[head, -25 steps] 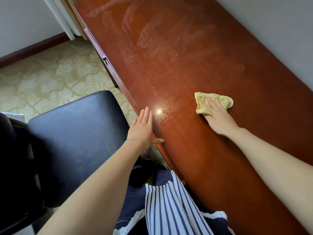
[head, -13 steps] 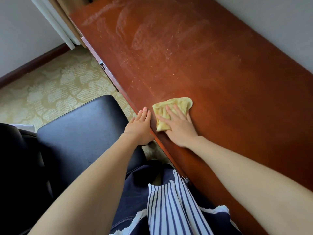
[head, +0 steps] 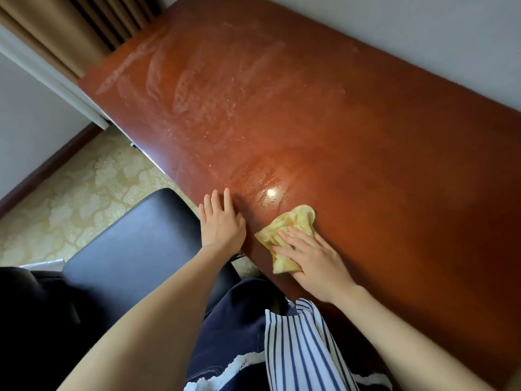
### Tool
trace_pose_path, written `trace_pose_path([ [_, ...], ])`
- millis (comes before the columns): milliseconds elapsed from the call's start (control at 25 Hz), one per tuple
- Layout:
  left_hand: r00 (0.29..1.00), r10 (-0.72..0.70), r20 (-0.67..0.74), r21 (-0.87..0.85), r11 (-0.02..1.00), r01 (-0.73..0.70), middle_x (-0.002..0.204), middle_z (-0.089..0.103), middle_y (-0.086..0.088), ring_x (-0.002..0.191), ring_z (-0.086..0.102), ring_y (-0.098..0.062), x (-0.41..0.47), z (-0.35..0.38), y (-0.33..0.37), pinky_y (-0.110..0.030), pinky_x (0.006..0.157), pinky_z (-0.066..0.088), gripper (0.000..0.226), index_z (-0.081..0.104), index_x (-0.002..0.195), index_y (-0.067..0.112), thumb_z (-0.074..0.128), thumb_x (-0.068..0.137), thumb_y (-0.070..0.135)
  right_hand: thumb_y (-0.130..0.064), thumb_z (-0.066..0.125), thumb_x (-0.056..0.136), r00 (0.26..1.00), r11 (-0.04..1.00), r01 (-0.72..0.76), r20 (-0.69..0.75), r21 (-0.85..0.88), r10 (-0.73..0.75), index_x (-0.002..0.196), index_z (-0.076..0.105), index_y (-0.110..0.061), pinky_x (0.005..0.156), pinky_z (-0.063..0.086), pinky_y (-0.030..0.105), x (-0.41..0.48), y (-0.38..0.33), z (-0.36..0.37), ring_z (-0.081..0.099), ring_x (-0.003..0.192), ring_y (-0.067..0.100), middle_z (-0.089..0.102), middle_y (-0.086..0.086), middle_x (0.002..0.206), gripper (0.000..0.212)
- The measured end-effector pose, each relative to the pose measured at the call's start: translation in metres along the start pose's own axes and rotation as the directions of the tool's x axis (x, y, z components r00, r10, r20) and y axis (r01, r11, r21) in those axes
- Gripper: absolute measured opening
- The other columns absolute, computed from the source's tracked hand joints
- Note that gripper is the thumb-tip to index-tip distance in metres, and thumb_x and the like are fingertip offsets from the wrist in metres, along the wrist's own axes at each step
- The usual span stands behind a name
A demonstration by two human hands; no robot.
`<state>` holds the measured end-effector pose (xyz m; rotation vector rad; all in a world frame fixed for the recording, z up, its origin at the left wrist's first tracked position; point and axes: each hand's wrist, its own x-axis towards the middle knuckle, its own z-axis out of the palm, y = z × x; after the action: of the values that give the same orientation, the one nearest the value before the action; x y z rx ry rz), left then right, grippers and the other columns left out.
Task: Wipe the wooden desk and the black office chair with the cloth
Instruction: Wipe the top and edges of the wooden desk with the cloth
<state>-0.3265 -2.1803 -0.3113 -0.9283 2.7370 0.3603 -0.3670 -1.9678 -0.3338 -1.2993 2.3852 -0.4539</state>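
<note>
Head view. Your right hand [head: 313, 261] lies palm-down on the yellow cloth [head: 291, 221], fingers straight and slightly spread. It presses and does not grip. The cloth sits on the wooden desk [head: 380, 170], close to the front edge and just beside your left hand [head: 222, 225]. The left hand is flat too, fingers straight and together, resting on the desk's front edge and holding nothing.

The cloth is bunched, thin and soft, and likely very light. Expect it to fold and roll under a sideways push, so keep the palm over its middle. To lift it, pinch the bunched top fold.

The desk top is hard and glossy, probably slick. Hazy streaks show at the far end.

The front edge runs right by the cloth, so a stroke toward you could drag it off. Sweeping room runs away from you toward the curtain [head: 84, 32], and across to the wall [head: 423, 38] that bounds the back edge.

The black office chair [head: 132, 244] stands just beside the desk on your left, seat below the left hand. It looks smooth and padded, and it crowds that side.
</note>
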Motion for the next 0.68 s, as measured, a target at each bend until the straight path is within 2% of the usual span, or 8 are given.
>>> trace_pose_path([
  [80,0.998,0.057,0.033,0.022,0.998,-0.057,0.159,-0.001,-0.012,0.146,-0.005,-0.030,0.007,0.003,0.014,-0.042,0.118,-0.001,0.063,0.006,0.151,0.013,0.034,0.099,0.034,-0.027,0.057,0.087,0.999,0.999,-0.039,-0.034,-0.009,0.038,0.140,0.040,-0.040,0.115,-0.002,0.029,-0.019,0.019,-0.008,0.000,0.140,-0.002,0.024,-0.017,0.153,0.057],
  [200,0.988,0.146,0.059,0.022,0.989,-0.147,0.159,-0.010,-0.008,0.146,-0.013,-0.025,0.015,0.004,0.031,-0.040,0.118,-0.004,0.067,0.002,0.152,0.013,0.034,0.100,0.040,-0.023,0.065,0.083,0.995,0.995,-0.088,-0.049,-0.043,0.086,0.139,0.043,-0.040,0.115,0.006,0.031,-0.032,0.043,-0.021,0.007,0.140,0.000,0.030,-0.017,0.151,0.062],
  [400,0.961,0.256,0.101,-0.027,0.967,-0.255,0.157,-0.019,-0.004,0.144,-0.020,-0.021,0.039,-0.002,0.047,-0.036,0.116,-0.007,0.081,-0.007,0.151,0.015,0.039,0.096,0.052,-0.023,0.063,0.084,0.974,0.972,-0.220,-0.066,-0.082,0.215,0.143,0.031,-0.041,0.117,0.010,0.036,-0.017,0.084,-0.045,0.007,0.143,0.004,0.022,-0.018,0.153,0.069],
  [480,0.951,0.275,0.137,-0.033,0.961,-0.274,0.157,-0.022,-0.005,0.143,-0.021,-0.021,0.055,-0.004,0.052,-0.036,0.116,-0.008,0.086,-0.011,0.150,0.015,0.042,0.094,0.053,-0.027,0.058,0.088,0.954,0.953,-0.291,-0.097,-0.078,0.284,0.144,0.026,-0.042,0.118,0.011,0.039,0.000,0.105,-0.058,0.006,0.144,0.005,0.017,-0.018,0.153,0.067],
  [600,0.939,0.313,0.144,-0.041,0.950,-0.311,0.156,-0.024,-0.005,0.143,-0.023,-0.022,0.083,-0.004,0.057,-0.036,0.115,-0.008,0.090,-0.013,0.149,0.015,0.045,0.093,0.054,-0.039,0.041,0.093,0.916,0.911,-0.398,-0.098,-0.111,0.389,0.144,0.006,-0.049,0.117,0.003,0.039,0.033,0.135,-0.080,-0.006,0.143,0.004,0.006,-0.020,0.155,0.063],
  [680,0.929,0.347,0.128,-0.061,0.938,-0.342,0.155,-0.027,-0.005,0.142,-0.025,-0.023,0.102,-0.005,0.060,-0.038,0.115,-0.009,0.093,-0.015,0.149,0.017,0.045,0.091,0.057,-0.044,0.033,0.095,0.896,0.889,-0.443,-0.084,-0.121,0.435,0.145,0.001,-0.048,0.116,-0.001,0.041,0.063,0.153,-0.092,-0.013,0.143,0.006,0.000,-0.017,0.157,0.060],
])
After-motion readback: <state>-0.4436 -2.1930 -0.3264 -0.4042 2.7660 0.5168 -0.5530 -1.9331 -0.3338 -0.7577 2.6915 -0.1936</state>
